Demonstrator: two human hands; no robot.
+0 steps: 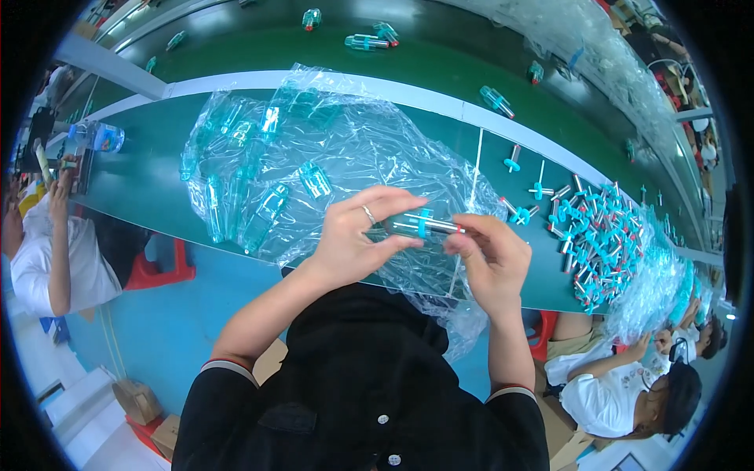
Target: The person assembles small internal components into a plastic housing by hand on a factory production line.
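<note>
A: Where was the shell?

B: Held up before the body, over the plastic film on the counter. The left hand had its fingers closed round it, thumb below and the others above.

A: And the core?

B: It stuck out of the shell, past a blue collar. The right hand had its fingers narrowed on the red-tipped end.

A: Why one at each end?

B: To keep the two in line, I'd judge; the left seemed to steady, the right to guide.

A: And the layout?

B: More shells lay to the left, among the film, though I couldn't tell whether in or under it. The core pile lay to the right. Each probably sat there to suit the nearer hand.

A: How were the arms posed?

B: The left forearm slanted inward, its wrist bent slightly; the right rose steeper, fingers curled toward the left. Both elbows were bent, with the hands almost meeting.
</note>
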